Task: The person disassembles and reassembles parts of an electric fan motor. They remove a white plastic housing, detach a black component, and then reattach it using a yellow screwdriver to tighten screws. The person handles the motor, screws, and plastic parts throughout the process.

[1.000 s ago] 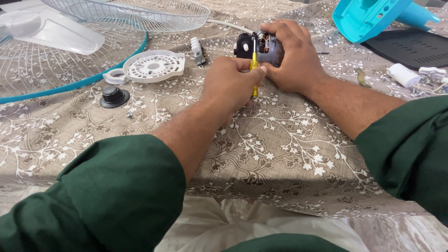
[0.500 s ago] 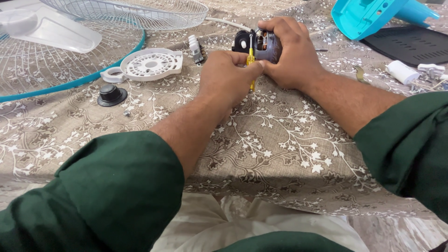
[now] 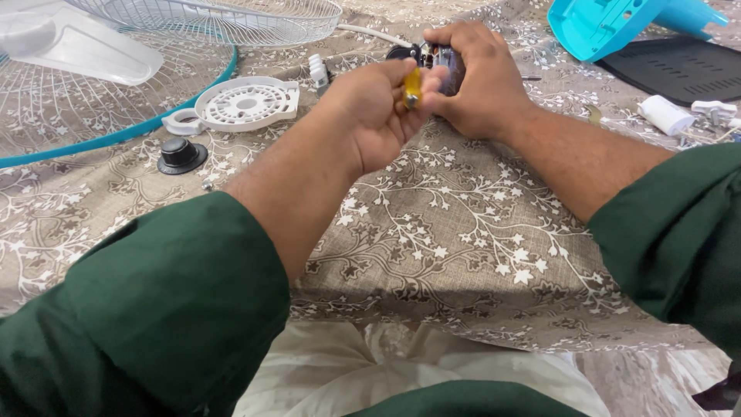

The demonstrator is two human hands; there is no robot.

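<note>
My right hand (image 3: 471, 81) wraps around a small dark fan motor (image 3: 432, 58) with metal parts, held just above the patterned cloth. My left hand (image 3: 370, 116) grips a yellow-handled screwdriver (image 3: 412, 86) whose tip points into the motor. Most of the motor is hidden by my fingers. Both forearms come out of dark green sleeves.
White wire fan grilles (image 3: 116, 77) with a teal rim lie at the far left. A white round vented cover (image 3: 245, 103) and a black knob (image 3: 181, 154) lie left of my hands. A teal fan housing (image 3: 610, 27), a black grille panel (image 3: 679, 69) and small white parts (image 3: 668, 114) are at the right.
My left hand has turned the screwdriver from upright to pointing more end-on toward the camera, staying at the motor. My right hand has kept its grip.
</note>
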